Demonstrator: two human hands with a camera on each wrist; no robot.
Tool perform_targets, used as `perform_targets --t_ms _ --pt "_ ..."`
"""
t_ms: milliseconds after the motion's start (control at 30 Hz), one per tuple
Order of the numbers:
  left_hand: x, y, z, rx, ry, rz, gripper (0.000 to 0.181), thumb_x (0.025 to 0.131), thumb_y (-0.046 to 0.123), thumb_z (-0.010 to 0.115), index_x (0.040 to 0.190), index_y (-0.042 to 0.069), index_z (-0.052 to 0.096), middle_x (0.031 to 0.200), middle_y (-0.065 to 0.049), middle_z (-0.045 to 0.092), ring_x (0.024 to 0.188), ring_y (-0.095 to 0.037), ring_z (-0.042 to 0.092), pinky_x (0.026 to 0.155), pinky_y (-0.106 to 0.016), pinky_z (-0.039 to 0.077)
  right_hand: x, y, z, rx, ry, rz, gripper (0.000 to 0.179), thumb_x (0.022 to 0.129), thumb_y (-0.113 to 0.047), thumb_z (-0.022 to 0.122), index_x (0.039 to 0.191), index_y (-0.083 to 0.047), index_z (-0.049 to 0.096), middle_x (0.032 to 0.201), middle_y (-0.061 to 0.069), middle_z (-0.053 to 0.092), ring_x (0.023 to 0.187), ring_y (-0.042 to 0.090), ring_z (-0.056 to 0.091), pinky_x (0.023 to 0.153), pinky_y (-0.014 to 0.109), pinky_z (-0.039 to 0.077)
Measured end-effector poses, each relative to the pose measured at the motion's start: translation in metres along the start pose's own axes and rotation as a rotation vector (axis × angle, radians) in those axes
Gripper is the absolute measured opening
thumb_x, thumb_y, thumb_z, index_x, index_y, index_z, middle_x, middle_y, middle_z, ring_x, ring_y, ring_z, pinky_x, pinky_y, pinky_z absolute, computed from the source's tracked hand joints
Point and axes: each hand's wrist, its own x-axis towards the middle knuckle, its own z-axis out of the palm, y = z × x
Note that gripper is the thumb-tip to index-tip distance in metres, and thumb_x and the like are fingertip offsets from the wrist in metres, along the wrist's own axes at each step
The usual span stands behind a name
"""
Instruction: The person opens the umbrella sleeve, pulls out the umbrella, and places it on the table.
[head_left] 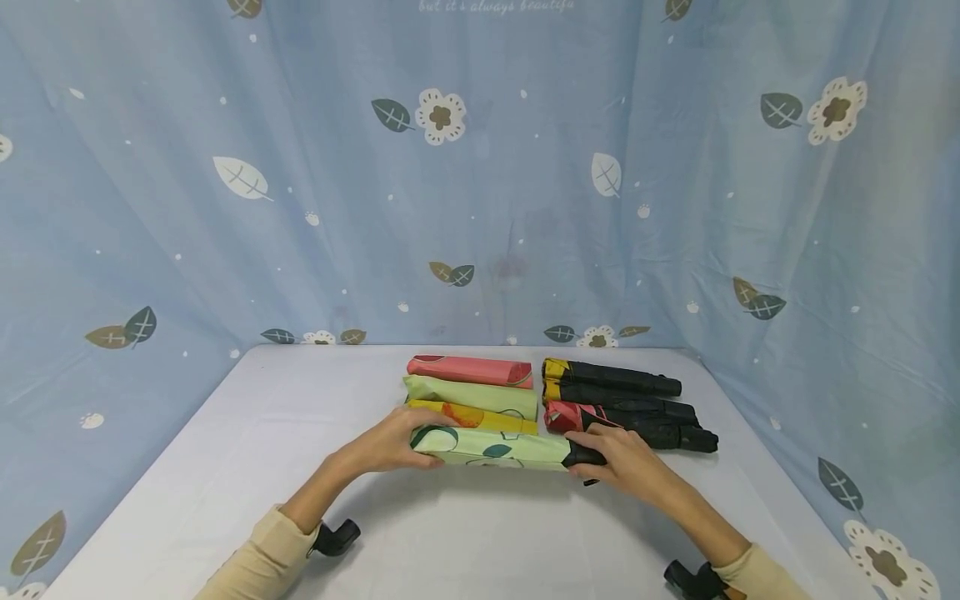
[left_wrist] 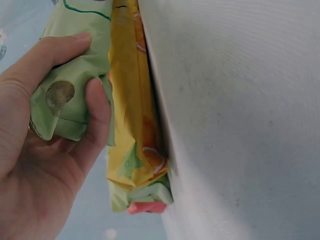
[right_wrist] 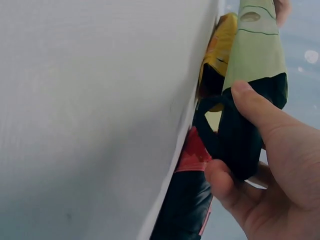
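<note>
Both hands hold a light-green, avocado-print folded umbrella [head_left: 487,448] level, slightly above the white table. My left hand [head_left: 392,440] grips its left end, with thumb and fingers wrapped around the cloth in the left wrist view. At the black right end, my right hand [head_left: 617,458] pinches it between thumb and fingers; a dark strap loop [right_wrist: 205,130] hangs there. Just behind lies a yellow, orange-print bundle [head_left: 480,418], partly covered. Beyond it are a plain-looking light-green bundle [head_left: 472,397] and a pink one [head_left: 468,370], stacked in a row away from me.
To the right lie black folded bundles: two with yellow ends [head_left: 615,377] and one with a red end [head_left: 637,426], near my right hand. The white table [head_left: 187,467] reaches back to a blue printed curtain [head_left: 510,208]. Black wrist devices [head_left: 336,537] sit at both cuffs.
</note>
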Motion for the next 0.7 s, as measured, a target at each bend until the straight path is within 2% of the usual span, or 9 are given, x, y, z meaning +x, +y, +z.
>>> perform_targets --t_ms 300,400,567,700 --pt "-0.001 -0.001 0.0 -0.007 -0.011 -0.023 0.049 0.078 0.025 0.082 0.123 0.03 0.065 0.117 0.014 0.065 0.098 -0.005 0.056 0.084 -0.023 0.049 -0.004 0.004 0.0 0.01 0.073 -0.062 0.049 0.086 -0.043 0.071 0.123 -0.011 0.069 0.082 -0.011 0.061 0.059 -0.008 0.04 0.049 0.013 0.034" --pt "-0.002 -0.002 -0.001 0.011 -0.006 -0.011 0.048 0.078 0.027 0.083 0.123 0.029 0.065 0.117 0.013 0.066 0.098 -0.005 0.057 0.084 -0.025 0.049 -0.007 0.007 0.0 0.008 0.094 -0.08 0.047 0.086 -0.041 0.073 0.122 -0.011 0.07 0.08 -0.011 0.061 0.059 -0.009 0.04 0.049 0.012 0.035" --pt "-0.006 -0.005 -0.003 0.046 0.015 0.009 0.046 0.079 0.029 0.082 0.122 0.026 0.066 0.117 0.01 0.068 0.098 -0.005 0.057 0.084 -0.027 0.049 -0.012 0.012 -0.004 0.049 0.07 -0.055 0.049 0.087 -0.04 0.072 0.124 -0.009 0.069 0.09 -0.005 0.067 0.06 -0.008 0.045 0.052 0.014 0.039" --pt "-0.008 -0.007 -0.005 0.031 0.013 -0.003 0.046 0.08 0.028 0.081 0.123 0.024 0.066 0.116 0.008 0.068 0.095 -0.006 0.056 0.081 -0.025 0.049 -0.019 0.016 -0.009 0.05 0.049 -0.019 0.051 0.088 -0.044 0.07 0.125 -0.009 0.069 0.105 0.007 0.073 0.068 0.001 0.063 0.06 0.024 0.05"
